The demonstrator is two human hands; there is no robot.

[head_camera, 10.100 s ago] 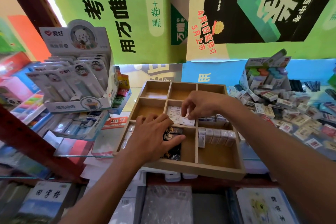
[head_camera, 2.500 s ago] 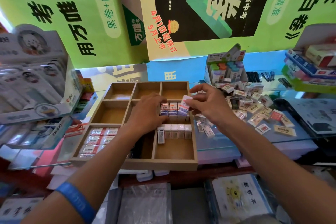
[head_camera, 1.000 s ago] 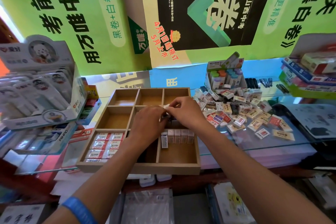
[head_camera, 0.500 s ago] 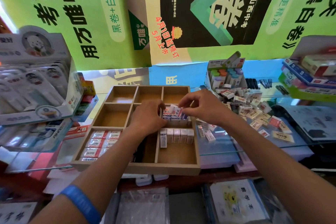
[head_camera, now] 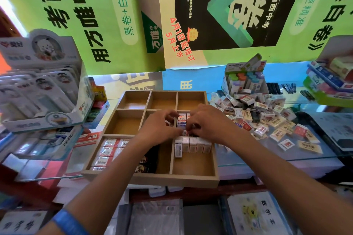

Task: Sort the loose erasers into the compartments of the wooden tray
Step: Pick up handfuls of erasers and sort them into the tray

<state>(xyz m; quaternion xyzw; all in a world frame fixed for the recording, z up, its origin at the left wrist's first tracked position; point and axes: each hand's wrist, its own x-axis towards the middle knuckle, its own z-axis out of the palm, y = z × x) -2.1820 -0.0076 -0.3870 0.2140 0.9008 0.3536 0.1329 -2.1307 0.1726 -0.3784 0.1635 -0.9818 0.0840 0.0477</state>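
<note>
The wooden tray [head_camera: 152, 179] lies on the glass counter, its three back compartments bare. My left hand [head_camera: 158, 129] and my right hand [head_camera: 208, 126] meet over the right compartment of the middle row. Both hold the upright blue-and-white erasers [head_camera: 181, 121] there with curled fingers. A row of white erasers [head_camera: 193, 145] stands in the front right compartment. Red-and-white erasers [head_camera: 107, 150] fill the front left one, and dark erasers [head_camera: 147, 162] lie in the front middle, partly hidden by my left forearm. The loose eraser pile [head_camera: 267, 120] lies right of the tray.
A display box of carded stationery [head_camera: 38, 82] stands at the left, close to the tray. A small box of coloured items [head_camera: 244, 80] sits behind the pile, stacked boxes [head_camera: 328, 82] at far right. The glass counter edge [head_camera: 286, 160] runs in front; books lie below.
My right hand has moved left and down to the erasers in the middle-row compartment, closing the gap to my left hand, which stays at the same spot.
</note>
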